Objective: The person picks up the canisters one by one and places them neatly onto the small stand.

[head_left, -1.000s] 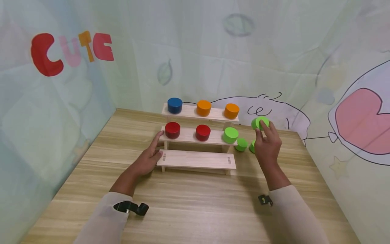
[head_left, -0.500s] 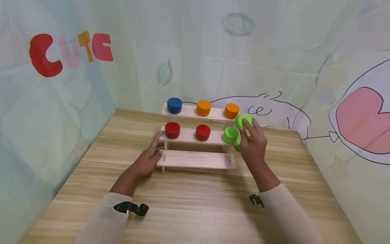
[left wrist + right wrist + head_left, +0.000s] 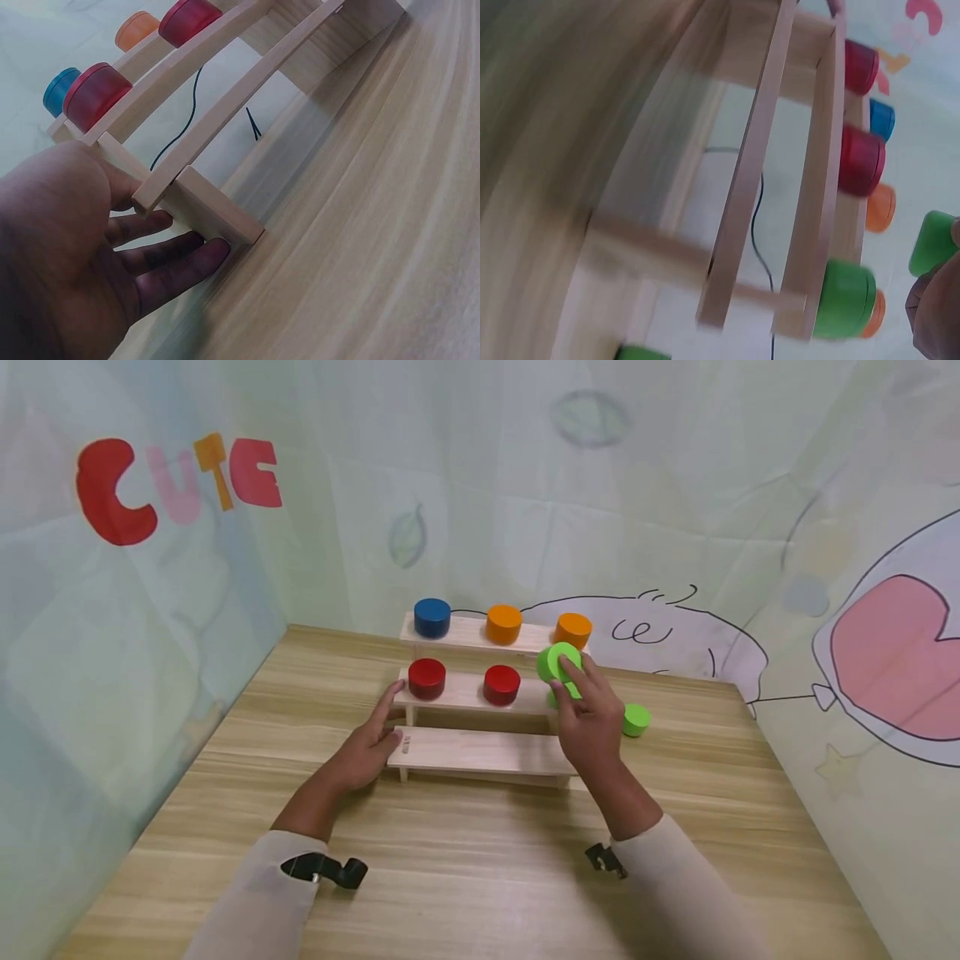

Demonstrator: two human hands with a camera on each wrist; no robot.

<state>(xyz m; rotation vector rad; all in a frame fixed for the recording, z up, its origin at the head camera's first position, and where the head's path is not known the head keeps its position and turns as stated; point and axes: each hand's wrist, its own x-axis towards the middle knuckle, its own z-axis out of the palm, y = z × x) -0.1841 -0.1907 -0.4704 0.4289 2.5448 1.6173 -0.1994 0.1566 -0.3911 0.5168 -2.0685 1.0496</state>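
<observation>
Disc [image 3: 553,660] in right hand [image 3: 592,720], axis aslant

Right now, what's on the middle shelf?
The middle shelf holds two red blocks and, at right, a green block, partly covered in the head view by the held green block and right hand. The wood beneath all three is hidden.

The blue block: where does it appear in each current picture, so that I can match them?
Head: the blue block is left of centre, at the left end of the top shelf.
Left wrist: the blue block is upper left, partly behind the left-end red block.
Right wrist: upper right, between and behind the two red blocks.
Shared landmark: the left-end red block, on the middle shelf.
</observation>
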